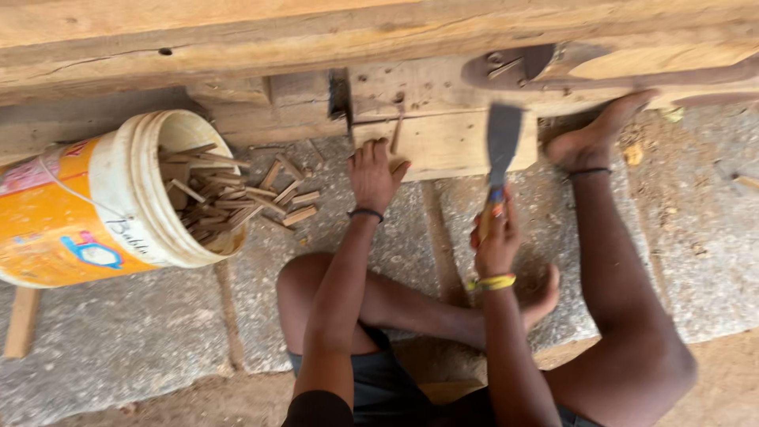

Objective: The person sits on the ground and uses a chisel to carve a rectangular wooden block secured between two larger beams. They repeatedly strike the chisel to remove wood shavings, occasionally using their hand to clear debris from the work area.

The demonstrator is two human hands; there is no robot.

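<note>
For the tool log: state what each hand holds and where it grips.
The right hand grips a flat-bladed knife by its handle, blade pointing up. The left hand holds nothing; it rests on a small wooden block.

Head-worn view, steeply downward, close.

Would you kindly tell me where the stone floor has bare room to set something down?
Bare stone floor lies below the tipped bucket, left of the bent knee. More lies right of the outstretched leg. It is crowded between bucket mouth and left hand, where wood pieces spill, and around the right hand holding the blade.
</note>
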